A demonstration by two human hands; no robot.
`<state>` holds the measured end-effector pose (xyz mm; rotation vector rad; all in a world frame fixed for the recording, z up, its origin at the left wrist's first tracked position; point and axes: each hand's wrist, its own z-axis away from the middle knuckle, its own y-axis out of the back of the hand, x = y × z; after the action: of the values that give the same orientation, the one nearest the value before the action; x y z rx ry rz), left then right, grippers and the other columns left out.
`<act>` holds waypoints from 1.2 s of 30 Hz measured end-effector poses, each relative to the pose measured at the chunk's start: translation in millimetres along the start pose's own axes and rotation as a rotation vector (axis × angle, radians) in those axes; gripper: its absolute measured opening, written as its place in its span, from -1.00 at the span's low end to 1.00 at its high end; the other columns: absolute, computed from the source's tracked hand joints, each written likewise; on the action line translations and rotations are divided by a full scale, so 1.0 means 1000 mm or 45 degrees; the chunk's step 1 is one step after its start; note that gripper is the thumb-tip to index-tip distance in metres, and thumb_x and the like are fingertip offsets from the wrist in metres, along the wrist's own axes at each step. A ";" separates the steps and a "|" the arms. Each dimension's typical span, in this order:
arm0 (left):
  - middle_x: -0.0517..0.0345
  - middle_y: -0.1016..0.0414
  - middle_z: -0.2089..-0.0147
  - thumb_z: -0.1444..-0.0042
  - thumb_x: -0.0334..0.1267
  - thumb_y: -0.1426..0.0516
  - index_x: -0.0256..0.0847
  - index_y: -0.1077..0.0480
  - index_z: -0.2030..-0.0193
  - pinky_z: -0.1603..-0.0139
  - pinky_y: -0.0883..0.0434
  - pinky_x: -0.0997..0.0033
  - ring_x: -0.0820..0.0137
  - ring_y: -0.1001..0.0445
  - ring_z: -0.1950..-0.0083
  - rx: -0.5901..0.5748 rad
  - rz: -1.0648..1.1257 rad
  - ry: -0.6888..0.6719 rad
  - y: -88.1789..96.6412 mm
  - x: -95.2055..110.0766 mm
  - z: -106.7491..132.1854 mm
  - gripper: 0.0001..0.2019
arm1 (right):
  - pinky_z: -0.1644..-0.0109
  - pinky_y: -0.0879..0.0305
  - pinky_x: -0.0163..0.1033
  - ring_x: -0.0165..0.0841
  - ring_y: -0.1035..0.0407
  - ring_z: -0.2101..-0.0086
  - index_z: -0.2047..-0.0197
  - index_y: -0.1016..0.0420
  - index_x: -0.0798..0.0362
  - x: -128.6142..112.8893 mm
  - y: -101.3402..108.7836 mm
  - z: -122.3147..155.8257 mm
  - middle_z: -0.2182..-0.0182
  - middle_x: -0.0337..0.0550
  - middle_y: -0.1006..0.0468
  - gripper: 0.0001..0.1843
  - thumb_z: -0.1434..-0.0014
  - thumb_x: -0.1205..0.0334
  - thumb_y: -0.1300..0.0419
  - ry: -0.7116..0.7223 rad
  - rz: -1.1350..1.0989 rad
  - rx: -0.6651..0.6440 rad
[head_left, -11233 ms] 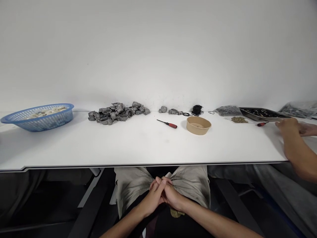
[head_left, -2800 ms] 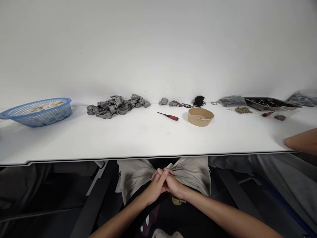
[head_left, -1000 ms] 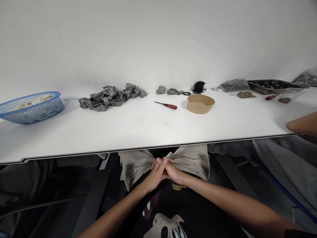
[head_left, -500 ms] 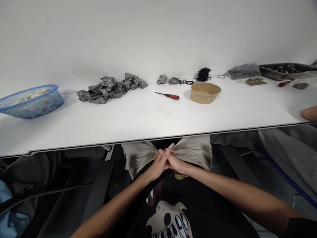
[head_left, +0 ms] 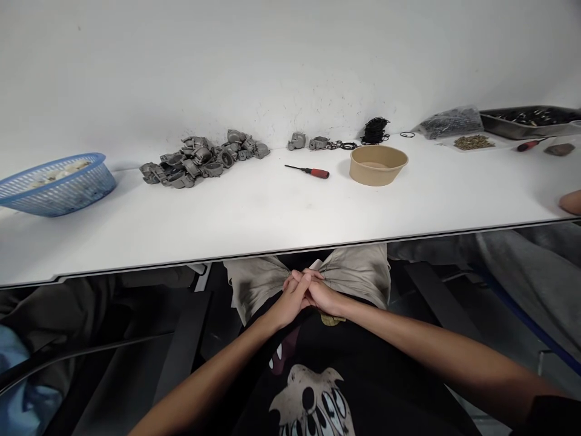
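My left hand (head_left: 290, 304) and my right hand (head_left: 323, 297) are clasped together in my lap, below the table's front edge. Their fingers are folded over one another, and no object shows between them. On the white table (head_left: 254, 218) beyond them lies a screwdriver (head_left: 319, 173) with a red and black handle, its shaft pointing left. An oval brown paper bowl (head_left: 376, 175) stands to its right, with nothing visible inside. Grey cast metal parts (head_left: 200, 158) are heaped to the left. Two similar parts, one of them a grey housing (head_left: 297, 141), sit apart near the wall.
At the left stands a blue plastic basket (head_left: 91, 181) holding pale pieces. Black rings (head_left: 374, 131) are piled by the wall. Farther right are small brass-coloured pieces (head_left: 474, 142), a plastic bag (head_left: 454, 123), a metal tray (head_left: 512, 128) and another screwdriver (head_left: 529, 146). Another person's arm (head_left: 572, 202) rests at the right edge.
The view has shifted slightly, so the things on the right side of the table appear a little higher and farther right. My hands stay clasped.
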<state>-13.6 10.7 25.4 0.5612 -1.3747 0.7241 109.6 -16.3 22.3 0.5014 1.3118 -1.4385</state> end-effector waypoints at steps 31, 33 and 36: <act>-0.04 -0.51 -0.15 -0.35 0.21 0.03 -0.20 -0.48 -0.09 -0.29 -0.43 0.17 0.16 -0.42 -0.25 -0.021 0.023 0.008 0.001 -0.002 0.000 -0.46 | 0.25 -0.51 -0.13 -0.27 -0.46 0.30 0.21 -0.44 0.10 0.002 0.002 -0.002 0.29 -0.10 -0.51 -0.37 -0.20 -0.39 -0.18 -0.007 -0.016 -0.015; -0.05 -0.52 -0.15 -0.35 0.22 0.03 -0.20 -0.49 -0.08 -0.31 -0.41 0.16 0.16 -0.43 -0.25 -0.014 0.012 0.004 0.001 -0.003 0.000 -0.45 | 0.23 -0.51 -0.12 -0.26 -0.47 0.29 0.20 -0.44 0.10 0.002 0.002 -0.002 0.31 -0.10 -0.51 -0.38 -0.21 -0.38 -0.18 -0.011 -0.021 -0.009; -0.04 -0.52 -0.16 -0.35 0.22 0.03 -0.20 -0.49 -0.08 -0.35 -0.38 0.14 0.16 -0.43 -0.25 -0.004 -0.006 0.003 0.001 -0.003 0.000 -0.45 | 0.24 -0.52 -0.12 -0.24 -0.47 0.27 0.21 -0.43 0.09 0.002 0.002 -0.002 0.33 -0.12 -0.50 -0.40 -0.18 -0.36 -0.22 -0.012 -0.024 -0.002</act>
<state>-14.3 11.3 22.0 0.5605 -1.3722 0.7185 109.9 -14.7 19.1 0.4817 1.3135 -1.4538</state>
